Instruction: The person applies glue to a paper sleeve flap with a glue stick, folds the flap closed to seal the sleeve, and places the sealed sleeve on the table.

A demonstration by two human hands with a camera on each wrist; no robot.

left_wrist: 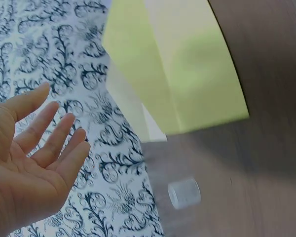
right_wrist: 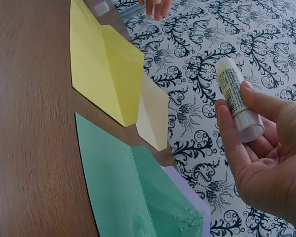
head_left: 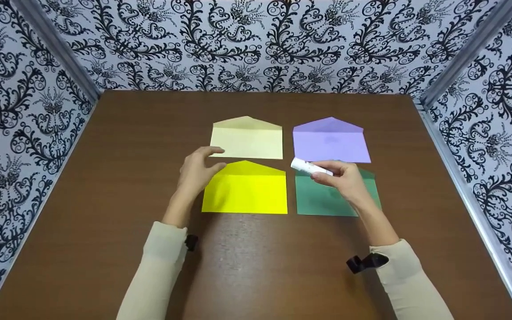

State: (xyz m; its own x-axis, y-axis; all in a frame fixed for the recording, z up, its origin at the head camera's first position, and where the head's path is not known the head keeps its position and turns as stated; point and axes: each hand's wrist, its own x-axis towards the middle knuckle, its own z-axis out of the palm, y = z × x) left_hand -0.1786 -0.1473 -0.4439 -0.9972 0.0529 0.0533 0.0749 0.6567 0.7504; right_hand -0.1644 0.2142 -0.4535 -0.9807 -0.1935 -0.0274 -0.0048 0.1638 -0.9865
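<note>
My right hand [head_left: 345,180] pinches a white glue stick [head_left: 307,166] between thumb and fingers, above the green envelope [head_left: 322,195]. In the right wrist view the glue stick [right_wrist: 234,96] shows a printed label and a whitish far end. Whitish smears [right_wrist: 190,219] mark the green flap. My left hand [head_left: 195,171] holds nothing; its fingers are spread and relaxed over the left side of the bright yellow envelope [head_left: 247,195], near the pale yellow envelope [head_left: 247,142]. Beyond the green one lies a purple envelope [head_left: 329,144]. All flaps point away from me.
A small whitish cylinder, like a cap [left_wrist: 184,193], stands on the brown table [head_left: 238,262] in the left wrist view; the head view does not show it. Patterned walls [head_left: 247,44] enclose the table at the back and sides.
</note>
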